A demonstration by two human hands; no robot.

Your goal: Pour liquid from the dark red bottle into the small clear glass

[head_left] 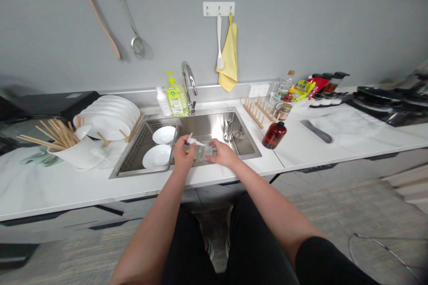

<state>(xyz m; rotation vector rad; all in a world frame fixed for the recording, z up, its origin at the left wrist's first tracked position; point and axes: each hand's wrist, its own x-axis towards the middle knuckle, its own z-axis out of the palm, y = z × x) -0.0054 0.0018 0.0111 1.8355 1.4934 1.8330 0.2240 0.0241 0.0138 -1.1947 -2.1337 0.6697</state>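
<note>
Over the front of the steel sink [247,153], my left hand [183,153] pinches a white pump head [191,140] whose nozzle points to the right. Facing it, my right hand [222,152] is closed round a small clear bottle [207,150], tilted so that its mouth end lies near the pump. Whether pump and bottle touch, I cannot tell. Left of my hands, two white bowls [158,156] rest in a wire basket [125,164] within the sink. On the counter to the right stands an amber bottle [274,135] with a black cap.
Behind the sink rise a tap [189,84], a yellow-green soap bottle [177,97] and a white bottle [163,101]. White plates [110,118] and a pot of chopsticks [75,153] stand left. A wooden rack [257,111] and a grey-handled utensil [317,132] lie right.
</note>
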